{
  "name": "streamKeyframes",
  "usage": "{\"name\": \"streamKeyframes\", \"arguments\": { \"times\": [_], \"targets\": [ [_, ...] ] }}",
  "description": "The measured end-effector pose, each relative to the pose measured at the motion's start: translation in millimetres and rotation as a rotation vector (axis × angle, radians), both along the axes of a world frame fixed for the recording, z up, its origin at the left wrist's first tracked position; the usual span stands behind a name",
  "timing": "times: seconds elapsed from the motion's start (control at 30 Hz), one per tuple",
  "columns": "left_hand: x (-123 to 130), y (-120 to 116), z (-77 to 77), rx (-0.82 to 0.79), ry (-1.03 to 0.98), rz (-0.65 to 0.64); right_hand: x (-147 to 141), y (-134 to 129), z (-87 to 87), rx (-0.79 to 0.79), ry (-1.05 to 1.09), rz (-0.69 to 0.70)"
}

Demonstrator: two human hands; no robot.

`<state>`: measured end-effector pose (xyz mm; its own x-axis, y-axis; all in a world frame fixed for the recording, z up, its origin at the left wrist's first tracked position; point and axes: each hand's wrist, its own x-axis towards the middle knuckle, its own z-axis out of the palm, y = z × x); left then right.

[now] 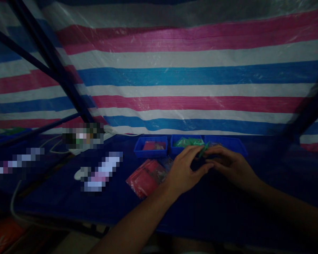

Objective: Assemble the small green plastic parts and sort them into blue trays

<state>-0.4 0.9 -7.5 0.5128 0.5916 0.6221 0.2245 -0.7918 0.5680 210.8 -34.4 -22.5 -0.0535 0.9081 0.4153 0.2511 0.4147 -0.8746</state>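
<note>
My left hand [185, 169] and my right hand [231, 165] meet over the table, fingers bent towards each other. Between their fingertips is a small green piece [203, 150], partly hidden; its exact kind is too dim to make out. Just behind the hands stands a blue tray with green packets [188, 141] in it. A second blue tray [150, 153], to its left, holds red packets. The third blue tray [234, 144] sits behind my right hand, with its contents mostly covered. Beside my left forearm lies a pile of red packets in clear plastic [147, 178].
A white rounded object [81, 174] and a blurred-out strip [103, 173] lie on the blue table [60, 194] to the left. White cable [14, 201] hangs at the left edge. Blue metal bars [55, 70] and a striped sheet [175, 76] rise behind.
</note>
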Motion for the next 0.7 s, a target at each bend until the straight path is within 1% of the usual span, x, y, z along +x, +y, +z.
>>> {"name": "streamKeyframes", "arguments": {
  "times": [0.07, 0.1, 0.17, 0.27, 0.33, 0.47, 0.57, 0.63, 0.7],
  "targets": [
    [-0.3, 1.3, 0.3, 0.004, -0.009, 0.026, -0.3, -0.4, -0.1, 0.000, -0.011, 0.053],
    [-0.5, 2.2, 0.6, 0.005, -0.015, 0.043, -0.1, -0.1, -0.6, -0.004, 0.003, 0.055],
    [-0.9, 3.6, 0.9, -0.003, -0.035, 0.082, 0.4, 1.5, -2.1, -0.022, 0.056, 0.016],
    [-1.2, 3.8, 1.1, -0.060, -0.073, 0.110, 1.0, 4.2, -4.6, -0.046, 0.138, -0.086],
    [-1.0, 2.7, 1.4, -0.102, -0.095, 0.098, 1.3, 5.1, -5.7, -0.051, 0.162, -0.106],
    [0.3, 0.6, 2.6, -0.144, -0.106, 0.044, 2.5, 5.1, -7.0, -0.085, 0.161, -0.073],
    [1.6, 0.7, 2.3, -0.153, -0.125, 0.042, 3.7, 5.6, -7.9, -0.136, 0.129, -0.047],
    [1.9, 1.1, 1.9, -0.143, -0.133, 0.055, 4.5, 6.6, -8.3, -0.125, 0.101, -0.048],
    [1.6, 1.3, 2.2, -0.114, -0.108, 0.067, 5.7, 7.8, -8.5, -0.062, 0.070, -0.044]
  ]
}}
